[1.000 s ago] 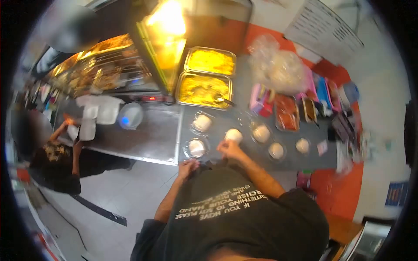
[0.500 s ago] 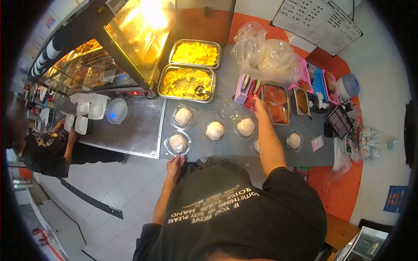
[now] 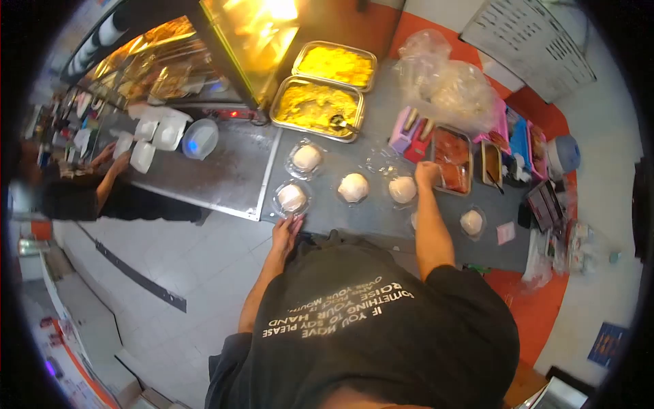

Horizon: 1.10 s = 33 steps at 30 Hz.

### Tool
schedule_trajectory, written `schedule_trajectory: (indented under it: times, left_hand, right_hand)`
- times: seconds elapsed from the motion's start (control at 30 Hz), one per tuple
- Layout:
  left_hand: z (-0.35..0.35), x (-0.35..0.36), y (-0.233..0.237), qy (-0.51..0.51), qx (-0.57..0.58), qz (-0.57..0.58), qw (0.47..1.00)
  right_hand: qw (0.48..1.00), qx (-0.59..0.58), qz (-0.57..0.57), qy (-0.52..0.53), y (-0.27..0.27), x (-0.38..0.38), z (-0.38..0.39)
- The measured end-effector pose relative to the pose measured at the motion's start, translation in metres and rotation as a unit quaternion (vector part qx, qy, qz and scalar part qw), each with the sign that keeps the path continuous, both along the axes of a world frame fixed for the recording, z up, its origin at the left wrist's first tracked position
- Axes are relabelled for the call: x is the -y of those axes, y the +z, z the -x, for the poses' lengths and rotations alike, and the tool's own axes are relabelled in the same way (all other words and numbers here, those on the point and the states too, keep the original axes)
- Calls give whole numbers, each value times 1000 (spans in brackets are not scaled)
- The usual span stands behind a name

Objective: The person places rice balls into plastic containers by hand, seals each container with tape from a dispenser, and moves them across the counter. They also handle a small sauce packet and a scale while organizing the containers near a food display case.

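My left hand (image 3: 289,228) rests at the counter's front edge, its fingers at the rim of a clear round container with a white bun (image 3: 291,198). Just left of the tray of reddish slices (image 3: 453,160) is my right hand (image 3: 428,173), fingers curled together; whatever they hold is too small to make out. The red and purple dispenser (image 3: 411,134) stands just beyond it. More buns in clear containers sit along the counter, one bun (image 3: 402,189) close to my right hand and another bun (image 3: 353,188) in the middle.
Two metal trays of yellow food (image 3: 317,105) stand at the back, a ladle in the nearer one. Plastic bags (image 3: 453,92) lie behind the dispenser. At the left, a co-worker's hands (image 3: 112,158) are at white boxes (image 3: 167,129) beside a round tub (image 3: 200,139).
My right hand has drawn back from the dispenser toward me, and its fingers have curled in. My left hand stays by the same container. The whole view has shifted.
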State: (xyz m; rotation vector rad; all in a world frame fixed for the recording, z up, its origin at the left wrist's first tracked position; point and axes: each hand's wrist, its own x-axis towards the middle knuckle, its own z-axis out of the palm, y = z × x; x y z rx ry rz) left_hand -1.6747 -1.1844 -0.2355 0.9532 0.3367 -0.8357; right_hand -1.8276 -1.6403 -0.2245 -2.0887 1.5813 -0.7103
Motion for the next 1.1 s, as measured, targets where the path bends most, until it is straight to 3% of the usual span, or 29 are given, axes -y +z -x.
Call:
schedule_trajectory:
  times: [0.03, 0.1, 0.13, 0.2, 0.27, 0.37, 0.47, 0.73, 0.83, 0.9, 0.93, 1.0, 1.1]
  left_hand:
    - [-1, 4, 11, 2, -3, -8, 1000]
    - [1, 5, 18, 15, -3, -1, 1000]
    - [2, 5, 18, 18, 4, 16, 1000]
    - [1, 5, 19, 33, -12, 8, 999]
    - [-1, 5, 11, 48, -25, 31, 998]
    - [-5, 8, 11, 66, -40, 38, 996]
    - [-6, 8, 6, 66, -47, 44, 996]
    - [-8, -7, 5, 4, -25, -32, 999]
    - [-11, -10, 6, -4, -17, -42, 999]
    - [-14, -10, 9, -19, -35, -36, 999]
    - [-15, -9, 11, -20, -34, -35, 999]
    - [-16, -9, 13, -12, -49, -51, 997]
    - [-21, -11, 11, -7, -38, -45, 998]
  right_hand:
    - [1000, 2, -2, 20, 11, -8, -14]
    - [979, 179, 24, 93, 51, -45, -23]
    - [979, 176, 11, 105, 53, -67, -32]
    - [881, 310, -256, 248, 60, -118, -59]
    - [799, 258, -447, 309, 88, -186, -77]
    - [744, 127, -522, 398, 64, -258, -96]
    - [738, 101, -567, 352, 14, -288, -105]
    - [733, 56, -632, 246, 21, -304, -106]
    - [714, 37, -651, 254, 30, -298, -106]
    - [651, 57, -710, 261, 39, -291, -102]
    - [652, 58, -709, 261, 38, -287, -99]
    - [598, 101, -764, 220, 34, -280, -96]
    - [617, 97, -748, 224, 23, -271, -90]
